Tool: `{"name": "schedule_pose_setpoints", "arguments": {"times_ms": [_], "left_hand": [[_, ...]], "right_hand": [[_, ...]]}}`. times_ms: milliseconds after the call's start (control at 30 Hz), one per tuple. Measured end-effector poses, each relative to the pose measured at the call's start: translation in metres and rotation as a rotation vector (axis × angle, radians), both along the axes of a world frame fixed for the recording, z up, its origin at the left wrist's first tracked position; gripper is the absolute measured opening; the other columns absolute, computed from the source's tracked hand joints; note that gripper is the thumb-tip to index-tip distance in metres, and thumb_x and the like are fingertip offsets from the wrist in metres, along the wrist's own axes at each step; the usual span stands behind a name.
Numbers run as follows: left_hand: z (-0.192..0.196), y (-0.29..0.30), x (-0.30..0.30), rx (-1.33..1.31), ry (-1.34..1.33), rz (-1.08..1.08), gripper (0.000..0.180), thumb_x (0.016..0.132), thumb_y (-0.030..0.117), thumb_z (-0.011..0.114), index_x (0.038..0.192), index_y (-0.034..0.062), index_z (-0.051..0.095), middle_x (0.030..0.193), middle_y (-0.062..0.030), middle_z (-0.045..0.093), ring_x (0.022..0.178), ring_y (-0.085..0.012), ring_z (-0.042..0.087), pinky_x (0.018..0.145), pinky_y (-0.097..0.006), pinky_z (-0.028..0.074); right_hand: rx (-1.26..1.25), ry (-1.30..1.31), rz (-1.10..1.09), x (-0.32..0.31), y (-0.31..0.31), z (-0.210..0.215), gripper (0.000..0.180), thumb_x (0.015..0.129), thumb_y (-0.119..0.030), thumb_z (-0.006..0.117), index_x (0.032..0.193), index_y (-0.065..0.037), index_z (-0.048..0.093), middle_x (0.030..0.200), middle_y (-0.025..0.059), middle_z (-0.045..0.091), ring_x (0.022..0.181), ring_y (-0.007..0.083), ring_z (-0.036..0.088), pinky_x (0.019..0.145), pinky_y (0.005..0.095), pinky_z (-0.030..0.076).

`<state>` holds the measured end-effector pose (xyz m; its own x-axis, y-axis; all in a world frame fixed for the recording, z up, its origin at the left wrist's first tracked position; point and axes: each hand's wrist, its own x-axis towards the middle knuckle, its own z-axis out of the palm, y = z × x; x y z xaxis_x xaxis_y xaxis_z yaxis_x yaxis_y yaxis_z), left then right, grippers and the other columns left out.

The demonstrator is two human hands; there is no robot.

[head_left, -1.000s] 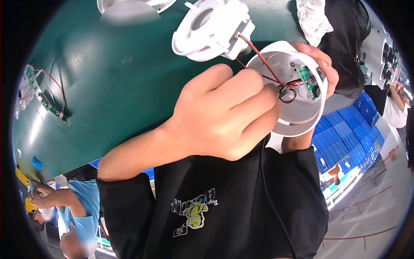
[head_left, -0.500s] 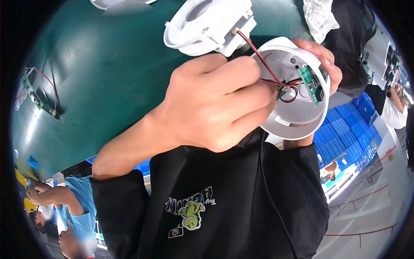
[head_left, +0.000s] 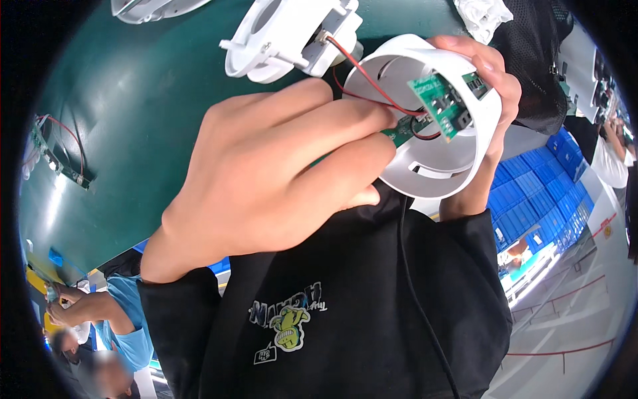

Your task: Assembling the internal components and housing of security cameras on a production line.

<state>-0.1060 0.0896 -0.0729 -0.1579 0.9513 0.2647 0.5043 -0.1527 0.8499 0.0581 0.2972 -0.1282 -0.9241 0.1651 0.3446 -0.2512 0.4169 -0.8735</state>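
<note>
My right hand wraps round the far right side of a white, cup-shaped plastic housing, whose mouth is turned toward me. Inside its rim stands a green circuit board with black parts. My left hand is closed at the left side of the mouth, pinching a second, narrow green circuit board; the fingers hide much of it. A red and black wire pair runs from a white plastic ring-shaped part on the table into the housing.
The green table carries a wired circuit board at far left and another white part at the far edge. A crumpled white bag and black mesh bag lie right. Blue crates stand beyond; a co-worker is lower left.
Both hands and the housing have shifted left. My left hand has drawn back from the mouth, and the narrow board now shows at its fingertips. The housing has turned, showing more of the inner board.
</note>
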Motion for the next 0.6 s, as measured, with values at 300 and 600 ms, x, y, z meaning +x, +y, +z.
{"name": "schedule_pose_setpoints", "arguments": {"times_ms": [300, 600], "left_hand": [[-0.015, 0.005, 0.009, 0.069, -0.049, 0.027, 0.026, 0.066, 0.008, 0.075, 0.089, 0.0011, 0.064, 0.091, -0.0129, 0.068, 0.073, -0.0254, 0.067, 0.054, -0.029, 0.05], [-0.001, 0.002, -0.005, -0.096, 0.009, -0.167, 0.025, 0.067, -0.001, 0.068, 0.092, 0.0012, 0.064, 0.102, -0.0131, 0.065, 0.069, -0.0259, 0.064, 0.054, -0.033, 0.049]], "right_hand": [[-0.142, 0.017, -0.027, 0.005, 0.007, -0.005, 0.049, 0.086, -0.016, 0.063, 0.129, -0.009, 0.04, 0.121, 0.0288, 0.051, 0.108, 0.0352, 0.056, 0.091, 0.0395, 0.049], [0.018, -0.004, 0.162, -0.002, 0.02, -0.003, 0.074, 0.069, -0.019, 0.082, 0.13, -0.006, 0.043, 0.119, 0.0289, 0.054, 0.111, 0.0342, 0.056, 0.092, 0.0378, 0.047]]}}
